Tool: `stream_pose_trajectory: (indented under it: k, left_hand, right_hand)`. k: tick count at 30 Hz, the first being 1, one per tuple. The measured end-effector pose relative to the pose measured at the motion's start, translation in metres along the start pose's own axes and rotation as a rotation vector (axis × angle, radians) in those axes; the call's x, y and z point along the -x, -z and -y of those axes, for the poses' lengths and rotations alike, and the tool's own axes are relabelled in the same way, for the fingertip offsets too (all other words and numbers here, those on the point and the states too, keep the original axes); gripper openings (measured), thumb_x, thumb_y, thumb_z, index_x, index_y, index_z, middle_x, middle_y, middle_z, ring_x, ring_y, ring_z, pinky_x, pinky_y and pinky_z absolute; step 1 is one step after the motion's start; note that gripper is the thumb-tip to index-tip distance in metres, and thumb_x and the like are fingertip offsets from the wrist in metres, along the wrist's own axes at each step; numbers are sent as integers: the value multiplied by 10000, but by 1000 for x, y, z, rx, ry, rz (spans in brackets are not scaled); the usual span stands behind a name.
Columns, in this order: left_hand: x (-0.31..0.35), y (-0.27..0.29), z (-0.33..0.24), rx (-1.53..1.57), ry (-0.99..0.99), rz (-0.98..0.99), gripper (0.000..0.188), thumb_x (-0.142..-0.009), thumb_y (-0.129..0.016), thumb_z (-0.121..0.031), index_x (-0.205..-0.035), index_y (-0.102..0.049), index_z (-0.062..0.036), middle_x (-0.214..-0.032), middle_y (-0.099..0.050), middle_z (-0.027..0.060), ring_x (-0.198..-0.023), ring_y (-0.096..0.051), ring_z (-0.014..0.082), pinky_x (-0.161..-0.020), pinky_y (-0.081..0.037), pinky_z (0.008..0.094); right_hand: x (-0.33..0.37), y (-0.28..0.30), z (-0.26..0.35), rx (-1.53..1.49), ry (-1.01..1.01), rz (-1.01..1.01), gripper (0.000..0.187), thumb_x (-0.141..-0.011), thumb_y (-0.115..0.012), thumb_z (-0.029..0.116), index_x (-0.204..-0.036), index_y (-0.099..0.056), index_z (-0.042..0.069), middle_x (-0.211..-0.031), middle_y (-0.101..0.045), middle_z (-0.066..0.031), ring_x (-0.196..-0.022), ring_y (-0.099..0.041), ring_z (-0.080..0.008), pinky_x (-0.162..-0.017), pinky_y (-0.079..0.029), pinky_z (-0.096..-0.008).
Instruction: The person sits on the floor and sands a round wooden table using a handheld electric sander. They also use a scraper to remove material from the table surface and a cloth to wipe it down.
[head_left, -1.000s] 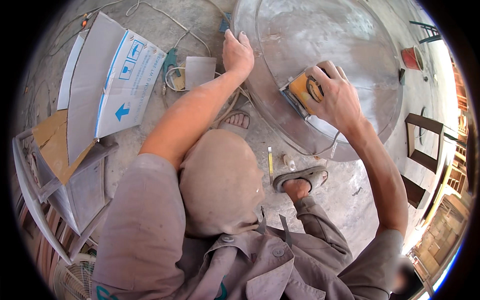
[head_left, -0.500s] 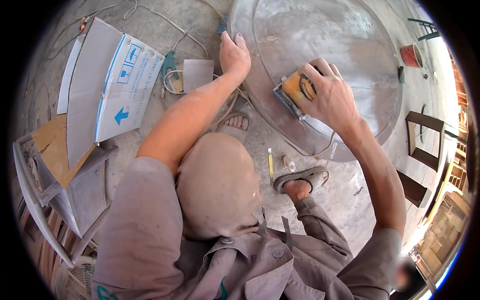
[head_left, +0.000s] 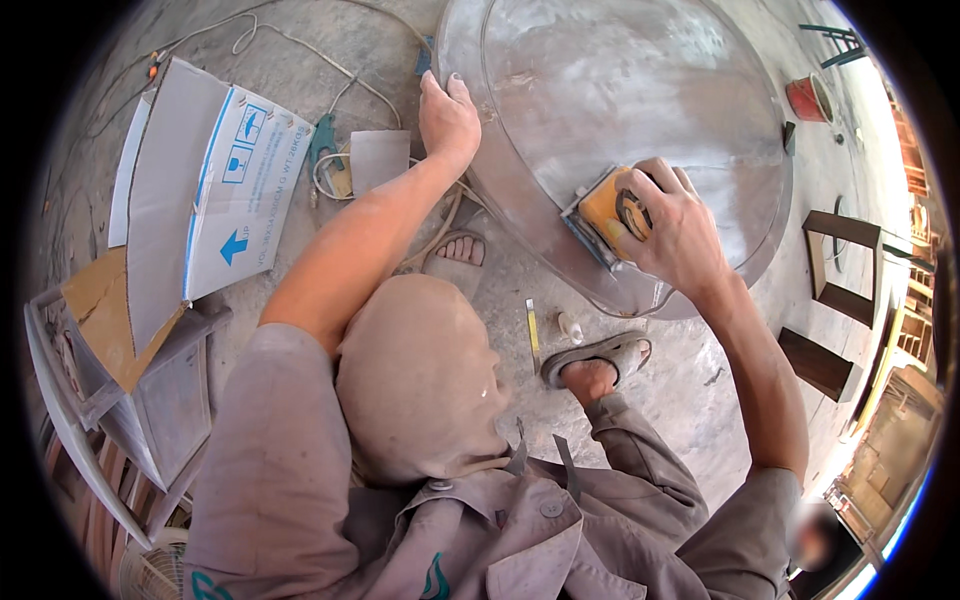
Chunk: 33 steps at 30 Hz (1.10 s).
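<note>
A large round tabletop (head_left: 640,110), brownish grey with pale dusty patches, lies in front of me. My right hand (head_left: 680,225) is wrapped over the top of a yellow power sander (head_left: 603,212), whose flat pad rests on the tabletop near its front edge. At the tabletop's left rim, my left hand (head_left: 450,125) is closed around the edge. Its fingertips point away from me, and some of its fingers are hidden. The sander's cord shows only in part beside the right wrist.
A cardboard box (head_left: 250,190) and a grey sheet (head_left: 380,158) lie left. A knife-like yellow tool (head_left: 533,335) and small white bottle (head_left: 570,327) are near my right foot. Dark frames (head_left: 845,265) and a red bucket (head_left: 808,100) stand right. Cords (head_left: 345,70) cross the floor.
My right hand has slid the sander rightward and nearer to me across the tabletop. The left hand stays at the rim. The whole view has shifted slightly.
</note>
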<state>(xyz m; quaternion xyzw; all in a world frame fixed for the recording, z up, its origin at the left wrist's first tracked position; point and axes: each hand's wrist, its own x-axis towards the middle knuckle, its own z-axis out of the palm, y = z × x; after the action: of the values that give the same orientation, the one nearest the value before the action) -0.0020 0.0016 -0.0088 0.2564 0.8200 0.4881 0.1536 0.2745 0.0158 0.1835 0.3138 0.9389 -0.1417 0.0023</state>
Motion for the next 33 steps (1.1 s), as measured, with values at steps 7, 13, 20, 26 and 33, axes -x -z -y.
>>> stream_pose_trajectory:
  k: [7, 13, 20, 26, 33]
  left_hand:
    - [3, 6, -6, 18, -1, 51, 608, -1108, -461, -327, -1496, -393, 137, -1424, -560, 376, -1326, -560, 490, -1132, -443, 495]
    - [3, 9, -8, -9, 4, 65, 611, -1112, -457, -332, -1498, -390, 138, -1437, -558, 368, -1335, -557, 483, -1129, -444, 493]
    - [-1, 17, -7, -8, 10, 66, 605, -1115, -454, -338, -1482, -408, 140, -1443, -547, 376, -1336, -553, 486, -1125, -441, 495]
    - [4, 7, -2, -37, -103, 33, 588, -1119, -455, -337, -1472, -421, 131, -1420, -556, 379, -1314, -558, 497, -1109, -445, 508]
    - [5, 5, -9, -69, -44, 49, 624, -1117, -445, -367, -1492, -420, 131, -1456, -543, 365, -1360, -532, 485, -1145, -417, 497]
  right_hand:
    - [10, -2, -8, 6, 33, -23, 359, -828, -801, 204, -1149, -650, 145, -1180, -627, -78, -1086, -638, -367, -833, -601, -478]
    - [-2, 1, -9, 7, -15, -34, 368, -823, -803, 215, -1152, -656, 145, -1166, -628, -82, -1098, -640, -364, -836, -601, -473]
    - [7, -4, -15, -71, -54, -88, 403, -779, -778, 123, -1151, -623, 99, -1147, -613, -121, -1099, -627, -384, -893, -547, -480]
    - [10, 10, -108, 17, -235, -197, 385, -824, -770, 271, -1154, -630, 130, -1130, -635, -148, -1061, -655, -455, -888, -565, -506]
    - [-19, -1, -134, 93, -641, -413, 432, -865, -728, 306, -1221, -600, 96, -1209, -631, -203, -1105, -654, -462, -897, -561, -535]
